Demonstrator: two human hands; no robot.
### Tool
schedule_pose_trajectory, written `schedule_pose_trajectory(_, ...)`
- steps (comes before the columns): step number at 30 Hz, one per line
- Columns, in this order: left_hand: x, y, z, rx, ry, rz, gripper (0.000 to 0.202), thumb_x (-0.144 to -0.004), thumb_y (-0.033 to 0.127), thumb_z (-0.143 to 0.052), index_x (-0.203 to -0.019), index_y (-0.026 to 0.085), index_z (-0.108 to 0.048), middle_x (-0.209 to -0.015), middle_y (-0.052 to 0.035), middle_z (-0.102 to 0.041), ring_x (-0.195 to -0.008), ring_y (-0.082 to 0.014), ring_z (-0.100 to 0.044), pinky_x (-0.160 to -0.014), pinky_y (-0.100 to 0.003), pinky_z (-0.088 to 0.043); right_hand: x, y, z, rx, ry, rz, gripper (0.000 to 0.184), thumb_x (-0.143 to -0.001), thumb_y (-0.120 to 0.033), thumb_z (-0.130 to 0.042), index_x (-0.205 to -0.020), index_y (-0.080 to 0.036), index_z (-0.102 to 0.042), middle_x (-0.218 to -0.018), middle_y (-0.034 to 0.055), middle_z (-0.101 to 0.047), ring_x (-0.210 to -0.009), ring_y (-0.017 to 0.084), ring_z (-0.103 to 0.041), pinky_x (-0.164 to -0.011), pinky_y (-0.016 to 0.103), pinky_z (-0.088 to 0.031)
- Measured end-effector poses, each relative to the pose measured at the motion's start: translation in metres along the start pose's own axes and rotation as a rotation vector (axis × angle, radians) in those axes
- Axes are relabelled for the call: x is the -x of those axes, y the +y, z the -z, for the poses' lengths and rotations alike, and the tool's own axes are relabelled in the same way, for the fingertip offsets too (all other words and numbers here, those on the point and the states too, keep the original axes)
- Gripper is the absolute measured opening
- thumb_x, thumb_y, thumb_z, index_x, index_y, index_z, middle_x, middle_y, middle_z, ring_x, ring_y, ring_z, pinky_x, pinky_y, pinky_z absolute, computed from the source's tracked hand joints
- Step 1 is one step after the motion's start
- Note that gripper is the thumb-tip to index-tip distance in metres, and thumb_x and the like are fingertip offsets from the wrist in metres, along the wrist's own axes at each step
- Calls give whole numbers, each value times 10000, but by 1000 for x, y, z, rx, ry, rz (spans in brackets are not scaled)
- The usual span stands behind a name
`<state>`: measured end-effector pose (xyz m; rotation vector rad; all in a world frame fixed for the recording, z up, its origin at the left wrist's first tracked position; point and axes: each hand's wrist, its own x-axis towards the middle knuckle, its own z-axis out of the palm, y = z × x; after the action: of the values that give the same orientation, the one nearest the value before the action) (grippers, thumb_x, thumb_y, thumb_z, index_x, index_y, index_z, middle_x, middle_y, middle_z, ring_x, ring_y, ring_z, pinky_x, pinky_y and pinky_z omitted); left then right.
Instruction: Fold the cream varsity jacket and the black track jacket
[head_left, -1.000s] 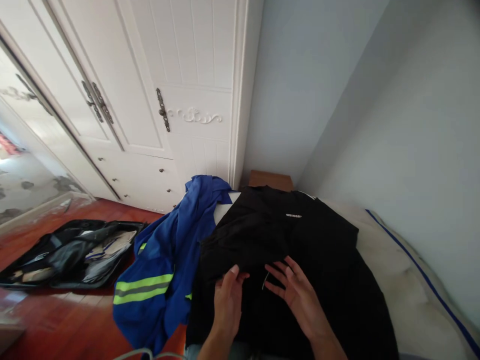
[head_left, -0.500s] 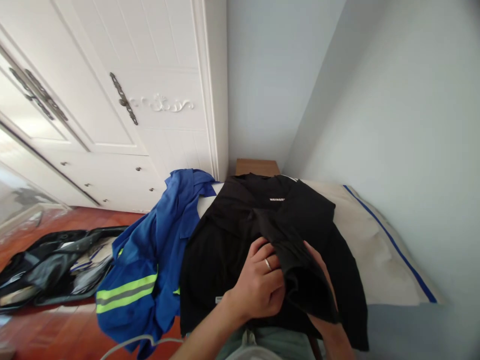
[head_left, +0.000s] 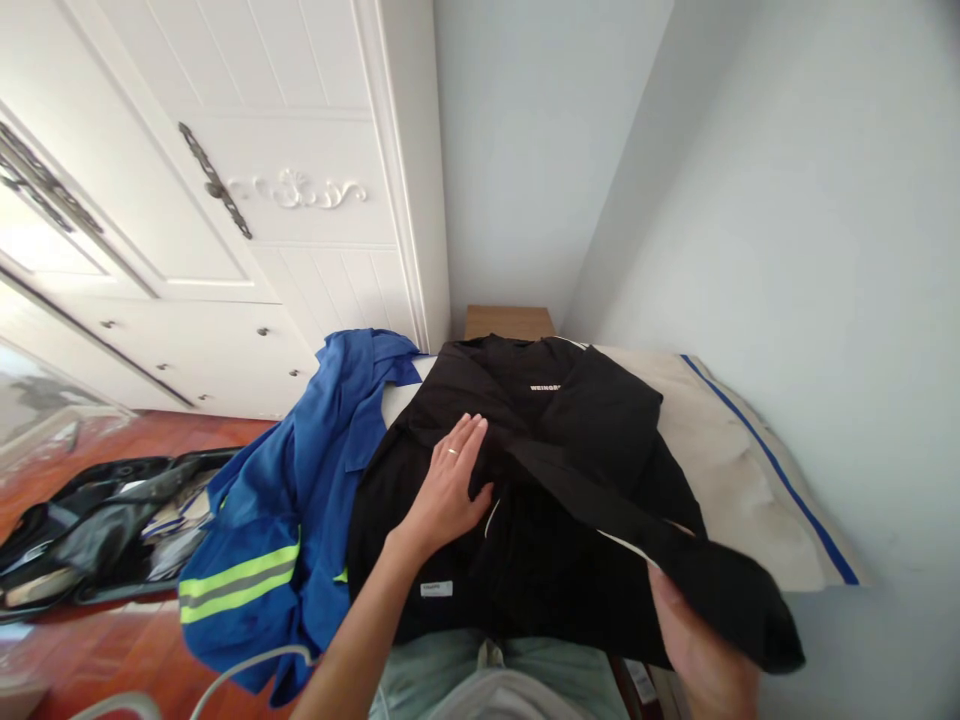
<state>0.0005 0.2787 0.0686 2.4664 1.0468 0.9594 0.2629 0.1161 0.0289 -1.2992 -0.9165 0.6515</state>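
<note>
A black jacket point(head_left: 442, 550) with white lettering inside its collar and a small white label near its hem lies spread in front of me. My left hand point(head_left: 448, 485), with a ring on one finger, rests flat on its chest, fingers stretched out. At the right, my right hand point(head_left: 694, 630) holds the jacket's sleeve point(head_left: 675, 540) from beneath, lifted and drawn out toward the lower right. The sleeve hides most of those fingers. White piping shows along the sleeve and near the jacket's middle.
A blue work garment point(head_left: 330, 440) with yellow-grey reflective bands hangs at the left. Beige cloth with a blue stripe point(head_left: 772, 470) covers the board's right end. Beyond stand a white wardrobe point(head_left: 322, 150) and a wooden piece point(head_left: 508, 321). An open suitcase point(head_left: 112, 540) lies on the floor.
My left hand has let go of the bunched sleeve and moved left onto the jacket's chest. My right hand has drawn the sleeve right and downward, straightening it. The view has shifted slightly.
</note>
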Motion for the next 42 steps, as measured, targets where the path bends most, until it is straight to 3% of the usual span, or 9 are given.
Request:
schedule_pose_trajectory(2,-6,-10,4,-53,-64,-7,888,-785,123,-563,-1578,165,-165,-1580,-164,-336,-1501,-321,-207,-1175,-562,-256,-4,-17,12,-36,-89,44,169,-683,-472,-811,-813,-367,-783,-1124,59,-722,-1204,368,-601,-1079,590,-427)
schedule_pose_trajectory(5,-10,-17,8,-54,-209,-46,802,-715,14,-484,-1489,215,-422,-1240,-91,-651,-1255,-256,-538,-1139,-500,-326,-16,-43,33,89,-402,7,158,-575,-455,-878,-589,-357,-754,-1046,61,-754,-1169,383,-628,-1088,591,-406)
schedule_pose_trajectory(8,1,-19,13,-46,-364,-84,615,-687,-8,-482,-1198,253,-704,-949,-53,-695,-968,-220,-634,-1003,-433,-446,-32,-61,50,179,-529,-22,136,-548,-389,-888,-606,-372,-766,-1128,54,-738,-1220,384,-597,-1109,585,-374)
schedule_pose_trajectory(12,30,-17,23,-11,-390,-37,461,-798,55,-485,-1131,254,-733,-1053,-63,-692,-996,-218,-640,-941,-385,-498,-42,-65,63,220,-578,-165,195,-563,-300,-871,-722,-383,-792,-1234,55,-695,-1275,364,-558,-1137,593,-323)
schedule_pose_trajectory(17,37,-23,37,54,-161,135,441,-875,95,-418,-1219,219,-664,-1248,-69,-645,-1142,-198,-618,-1025,-347,-484,-44,-50,67,329,-919,-315,245,-711,-200,-783,-891,-364,-809,-1211,97,-703,-1268,338,-575,-1131,579,-366)
schedule_pose_trajectory(22,2,-56,41,-173,161,402,352,-915,251,-478,-1212,161,-643,-1215,-119,-651,-1151,-266,-607,-1044,-412,-462,-71,-62,48,499,-1042,-103,265,-889,-291,-655,-1126,-350,-760,-1341,66,-635,-1292,305,-559,-1125,512,-412)
schedule_pose_trajectory(29,-34,-98,45,-382,-92,731,614,-817,548,-667,-1246,112,-615,-1238,-220,-642,-1217,-393,-567,-991,-454,-450,-155,-102,-66,369,-1128,356,270,-936,-322,-632,-1184,-258,-720,-1223,71,-701,-1149,217,-647,-1030,365,-508)
schedule_pose_trajectory(36,-20,-127,47,-172,-32,863,425,-751,368,-772,-1116,175,-669,-1114,-163,-720,-1103,-331,-659,-891,-359,-486,-270,-44,-237,340,-834,-211,392,-874,-293,-696,-1243,-197,-604,-1268,100,-657,-1111,188,-636,-889,298,-549)
schedule_pose_trajectory(42,-5,-149,35,42,221,900,295,-860,342,-626,-1089,158,-646,-1067,-128,-738,-1061,-260,-684,-872,-301,-498,-311,16,-330,530,-786,-429,334,-863,-415,-720,-963,-103,-651,-908,113,-702,-791,188,-662,-682,311,-553)
